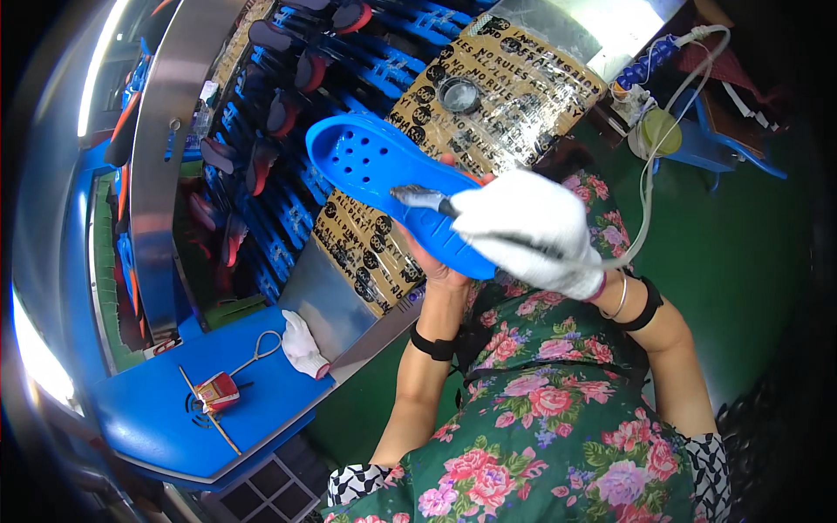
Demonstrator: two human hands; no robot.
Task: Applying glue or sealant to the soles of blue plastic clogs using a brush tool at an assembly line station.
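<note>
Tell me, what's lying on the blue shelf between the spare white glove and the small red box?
In the head view, a grey looped cord or wire lies on the blue shelf between the spare white glove and the small red box. A thin stick passes by the box too.

A blue work surface (166, 410) sits at the near left. On it lie a spare white glove (302, 345), a small red box (218, 392), a thin wooden stick (209, 411) and a metal wire loop (264, 347). Beyond it, a rack of blue pegs (288, 122) carries dark and red shoe soles (279, 112), edged by a curved metal frame (170, 157). A cardboard sheet (488, 105) printed with black circles lies farther right, with a round metal ring (459, 94) resting on it. A blue stool (697, 144) stands at the far right on the green floor (741, 261).
</note>
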